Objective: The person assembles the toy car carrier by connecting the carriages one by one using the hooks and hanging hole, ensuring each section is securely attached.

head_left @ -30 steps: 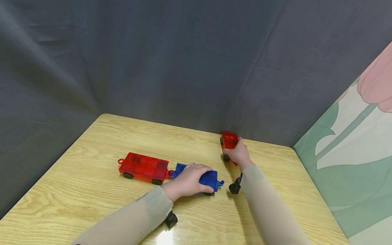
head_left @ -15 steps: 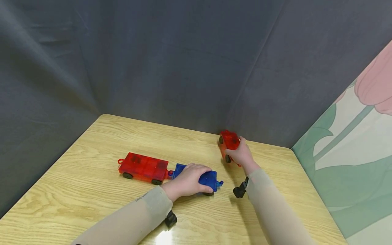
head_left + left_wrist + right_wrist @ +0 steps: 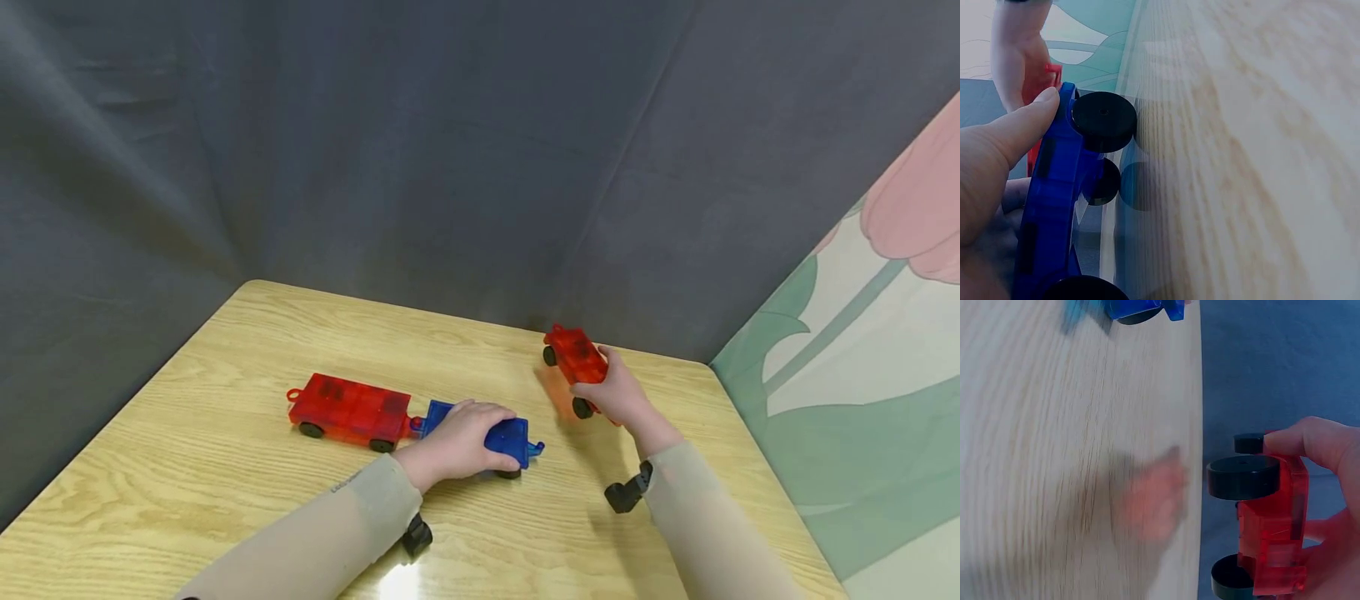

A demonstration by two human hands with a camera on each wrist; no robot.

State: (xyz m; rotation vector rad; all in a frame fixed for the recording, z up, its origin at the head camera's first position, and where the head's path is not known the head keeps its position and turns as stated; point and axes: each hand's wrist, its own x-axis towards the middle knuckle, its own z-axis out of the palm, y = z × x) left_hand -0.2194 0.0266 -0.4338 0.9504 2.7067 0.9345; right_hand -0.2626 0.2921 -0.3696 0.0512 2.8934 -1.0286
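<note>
A: The background is a dark cloth [image 3: 450,167], softly creased, with a flower-patterned panel [image 3: 862,400] at the right. What is the surface?

B: A pale table [image 3: 225,467], its wood grain wavy, its far corners rounded.

A: How are the cars made?

B: All three are boxy. The first red car [image 3: 350,410] is translucent, with a flat rectangular top, black disc wheels [image 3: 382,446] and a small ring [image 3: 292,390] at its left end. At its right end it joins the glossy blue car [image 3: 508,442], which finishes in a hook [image 3: 536,448]. This pair stands on the table.

A: Where does the blue car lie relative to the left hand [image 3: 461,442]?

B: Directly beneath it. The hand is clamped across the top, thumb on the near side, fingers reaching over to the far side.

A: And the right hand [image 3: 622,396]?

B: It grips the near end of the second red car [image 3: 577,354], also translucent, between thumb and fingers. That car is raised off the table, beyond the hook and to its right, its other end pointing toward the cloth. The right wrist view shows a blurred reddish shadow [image 3: 1154,500] on the wood, apart from its wheels.
</note>
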